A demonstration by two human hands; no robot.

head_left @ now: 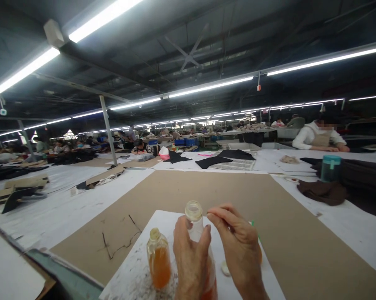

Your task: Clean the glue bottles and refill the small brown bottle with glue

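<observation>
The left hand (190,256) clamps the bottle (196,230), seemingly to steady it; beside it at three o'clock, the right hand (239,235) pinches together, contents unclear.

Left of the open bottle (195,229), amber bottle (159,264) blocks. Right of it, right hand (239,237) and white cap (225,268) obstruct. Passage beyond it, over brown sheet (212,185).

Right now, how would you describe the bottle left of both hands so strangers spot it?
Find the brown sheet, then the white board on it. There, left of the left hand, stands the orange bottle. Unlike the held bottle, it stands alone, untouched.
</observation>
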